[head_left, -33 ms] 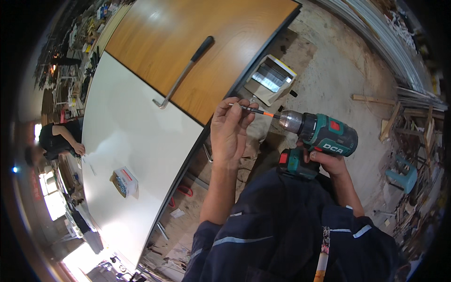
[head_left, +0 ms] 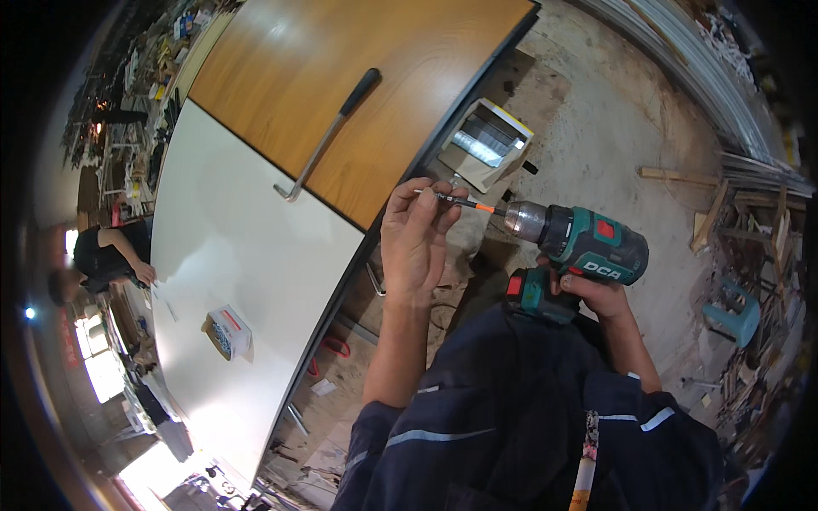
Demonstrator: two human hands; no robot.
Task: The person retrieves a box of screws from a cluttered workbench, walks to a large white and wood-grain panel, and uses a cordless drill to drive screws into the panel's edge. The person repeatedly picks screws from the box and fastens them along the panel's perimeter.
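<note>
My right hand (head_left: 595, 294) grips the handle of a green and black cordless drill (head_left: 601, 243), which points left. From its metal chuck runs a dark driver bit (head_left: 484, 208) with an orange band. My left hand (head_left: 416, 238) is closed, pinching the far end of the bit between thumb and fingers. A small silvery tip shows past the fingertips; I cannot tell whether it is a screw. Both hands are in front of my body, just off the table's edge. On the table lies a bent metal rod with a black handle (head_left: 328, 136), apart from both hands.
The table has a white panel (head_left: 247, 247) and a wood-grain panel (head_left: 409, 77). A small open box of screws (head_left: 228, 332) sits on the white part. Beyond it, a person (head_left: 115, 251) leans at the edge. On the floor are an open carton (head_left: 486, 145) and a blue stool (head_left: 731, 313). A cigarette (head_left: 584, 473) shows low.
The view has shifted very slightly, so the table and its things appear a little to the left. My hands, the drill and the bit keep the same hold.
</note>
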